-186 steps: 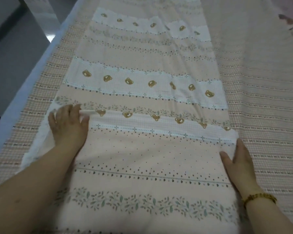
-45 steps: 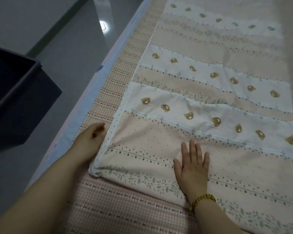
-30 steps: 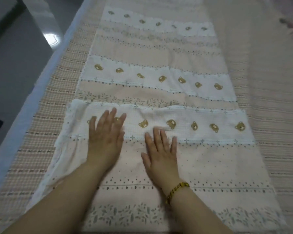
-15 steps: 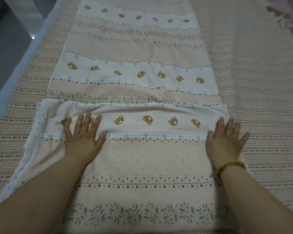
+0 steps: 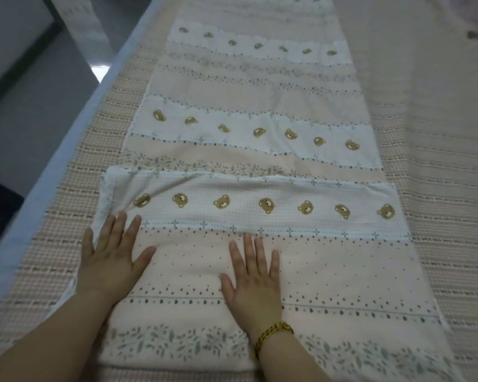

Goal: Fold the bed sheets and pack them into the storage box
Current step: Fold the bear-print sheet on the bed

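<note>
Sheet is stretched lengthwise beyond its folded end, where left hand (edge) and right hand (middle) are pressed flat, straight-fingered.

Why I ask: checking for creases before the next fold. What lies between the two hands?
In the head view, only bare bed sheet lies between the left hand and the right hand: its peach dotted band, flat.

The light was dim and even, with a grey-pink cast and only faint, soft shadows. A bright glare patch shone on the floor off the left edge of the bed. The far end of the bed sheet was blurred, and the wide lens bowed the bed's edges.
</note>
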### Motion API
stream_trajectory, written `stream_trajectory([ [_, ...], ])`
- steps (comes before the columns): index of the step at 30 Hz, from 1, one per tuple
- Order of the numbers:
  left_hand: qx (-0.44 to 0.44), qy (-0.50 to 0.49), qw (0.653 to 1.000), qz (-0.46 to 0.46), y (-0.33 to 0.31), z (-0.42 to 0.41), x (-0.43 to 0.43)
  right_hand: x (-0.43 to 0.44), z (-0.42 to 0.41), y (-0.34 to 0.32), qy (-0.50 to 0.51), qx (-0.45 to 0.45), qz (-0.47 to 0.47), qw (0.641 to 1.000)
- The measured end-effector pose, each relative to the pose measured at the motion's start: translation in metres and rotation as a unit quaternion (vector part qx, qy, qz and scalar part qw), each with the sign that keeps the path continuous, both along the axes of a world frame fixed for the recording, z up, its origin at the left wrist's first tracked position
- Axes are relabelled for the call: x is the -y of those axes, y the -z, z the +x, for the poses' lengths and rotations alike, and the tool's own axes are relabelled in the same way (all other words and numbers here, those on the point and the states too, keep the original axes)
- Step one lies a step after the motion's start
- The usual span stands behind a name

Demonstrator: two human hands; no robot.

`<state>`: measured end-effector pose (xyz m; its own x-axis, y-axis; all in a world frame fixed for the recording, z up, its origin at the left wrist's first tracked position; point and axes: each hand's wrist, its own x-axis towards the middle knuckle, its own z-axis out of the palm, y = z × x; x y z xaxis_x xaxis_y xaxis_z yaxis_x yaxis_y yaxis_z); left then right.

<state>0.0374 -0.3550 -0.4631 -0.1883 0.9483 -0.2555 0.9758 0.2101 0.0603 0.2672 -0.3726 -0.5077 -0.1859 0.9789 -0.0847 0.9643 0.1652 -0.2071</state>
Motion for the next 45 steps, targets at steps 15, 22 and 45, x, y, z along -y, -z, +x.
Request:
stream_trajectory([
  [15, 0.015, 0.357, 0.927, -0.11, -0.004, -0.083, -0.004, 0.082, -0.14, -0.052, 0.367, -0.021, -0.203, 0.908],
  [22, -0.055, 0.463, 0.884, -0.044, -0.01, -0.094, -0.027, 0.106, -0.161, -0.047, 0.418, -0.052, -0.182, 0.888],
  [45, 0.308, 0.35, 0.863, -0.194, -0.062, -0.103, -0.177, 0.083, -0.292, -0.093, 0.796, -0.511, 0.141, 0.292],
])
